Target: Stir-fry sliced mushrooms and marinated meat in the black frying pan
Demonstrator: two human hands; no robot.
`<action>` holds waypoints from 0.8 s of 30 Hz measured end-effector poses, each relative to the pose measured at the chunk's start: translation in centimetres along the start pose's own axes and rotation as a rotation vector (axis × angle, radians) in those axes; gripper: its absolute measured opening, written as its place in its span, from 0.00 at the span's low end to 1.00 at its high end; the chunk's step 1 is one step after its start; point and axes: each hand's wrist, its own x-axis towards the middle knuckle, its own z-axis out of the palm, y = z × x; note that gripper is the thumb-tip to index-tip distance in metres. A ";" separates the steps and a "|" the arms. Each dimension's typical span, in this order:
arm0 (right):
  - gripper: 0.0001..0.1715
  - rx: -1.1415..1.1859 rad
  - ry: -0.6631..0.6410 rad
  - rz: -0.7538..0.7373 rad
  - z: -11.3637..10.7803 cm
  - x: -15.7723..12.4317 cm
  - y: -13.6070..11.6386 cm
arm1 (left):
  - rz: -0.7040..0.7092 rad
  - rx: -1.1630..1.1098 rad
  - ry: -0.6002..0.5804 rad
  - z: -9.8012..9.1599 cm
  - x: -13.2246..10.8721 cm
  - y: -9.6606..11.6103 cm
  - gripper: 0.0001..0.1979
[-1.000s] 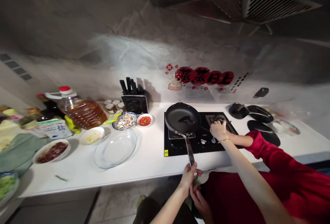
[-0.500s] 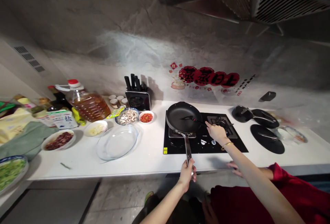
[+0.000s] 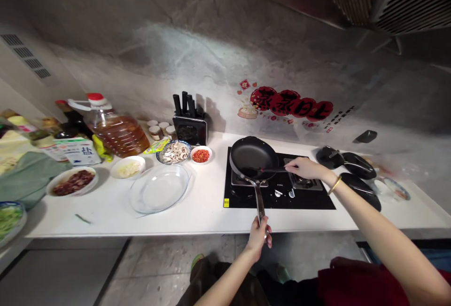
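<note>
My left hand (image 3: 258, 238) is wrapped round the metal handle of a black frying pan (image 3: 252, 151) over the left burner of the hob. The pan looks tilted, its far side higher than the near side. From the right, my right hand (image 3: 305, 167), wearing a gold bangle, grips the end of a black spatula (image 3: 273, 170). The spatula's head lies low in the pan, by the near inner wall, and its edge is hard to make out against the dark surface. Beneath the pan is the black gas hob (image 3: 282, 201), with two knobs at its front.
Left of the hob stand bowls of chopped red chili (image 3: 200, 156), sliced mushrooms (image 3: 175, 152), garlic (image 3: 128, 169) and dark meat (image 3: 73, 183). An oval glass dish (image 3: 158, 191), knife block (image 3: 190, 129) and oil jug (image 3: 118, 132) are there too. Black lids (image 3: 359, 191) lie right; red clothing (image 3: 355, 280) shows below.
The pan has tilted, its far side rising. My right hand has moved right with the spatula, whose head has come nearer the handle side. The other person's hand has left the view.
</note>
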 end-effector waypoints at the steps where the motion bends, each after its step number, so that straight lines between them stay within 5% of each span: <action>1: 0.19 -0.010 0.035 0.010 0.5 1.1 -0.9 | -0.004 0.004 -0.009 -0.1 0.1 -0.1 0.24; 8: 0.22 -0.150 0.134 0.183 6.9 7.2 -7.4 | -0.019 0.047 -0.023 -0.3 0.7 -0.6 0.26; 14: 0.22 -0.200 0.066 -0.046 6.6 0.9 -3.3 | -0.033 0.065 -0.023 -0.3 0.7 -0.3 0.26; 17: 0.20 -0.242 0.004 0.029 4.5 -1.7 -1.0 | -0.038 0.057 -0.024 -0.3 0.4 -0.1 0.25; 20: 0.17 -0.282 0.005 0.187 3.9 -0.8 -0.3 | -0.044 0.059 -0.030 -0.4 0.2 0.1 0.25; 24: 0.20 -0.193 0.092 0.242 6.6 3.4 -1.0 | -0.037 0.101 -0.008 -0.4 0.1 0.1 0.27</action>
